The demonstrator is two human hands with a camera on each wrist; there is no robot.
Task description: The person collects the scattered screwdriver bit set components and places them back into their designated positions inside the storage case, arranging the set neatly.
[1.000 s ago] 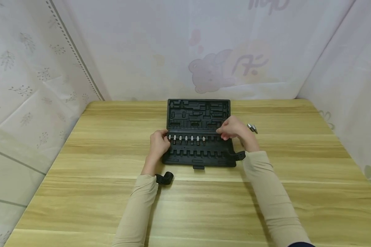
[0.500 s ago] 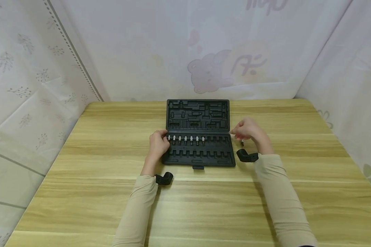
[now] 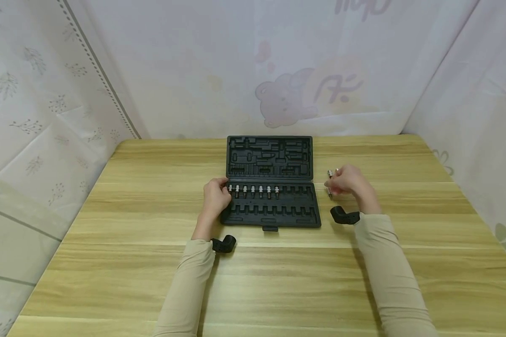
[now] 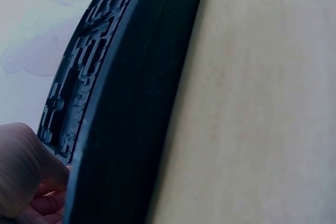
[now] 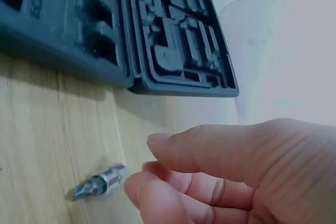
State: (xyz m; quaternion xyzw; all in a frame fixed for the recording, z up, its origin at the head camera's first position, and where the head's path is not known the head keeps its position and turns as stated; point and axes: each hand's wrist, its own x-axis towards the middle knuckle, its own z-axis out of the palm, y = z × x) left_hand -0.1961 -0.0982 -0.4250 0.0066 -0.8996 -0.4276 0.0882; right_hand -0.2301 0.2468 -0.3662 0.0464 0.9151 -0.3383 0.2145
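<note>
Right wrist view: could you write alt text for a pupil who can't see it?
A right hand, thumb and forefinger apart, is beside a silver bit lying on a wooden table; whether they touch is unclear. Beyond, an open black case shows moulded recesses in its base and lid.

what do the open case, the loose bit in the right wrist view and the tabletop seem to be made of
Case: probably molded plastic, matte black, judging by its formed recesses. Loose bit: metal, likely steel; its wide end is shiny silver, its tip duller grey. Tabletop: wood or printed laminate, slightly glossy; the grain leaves it open.
</note>
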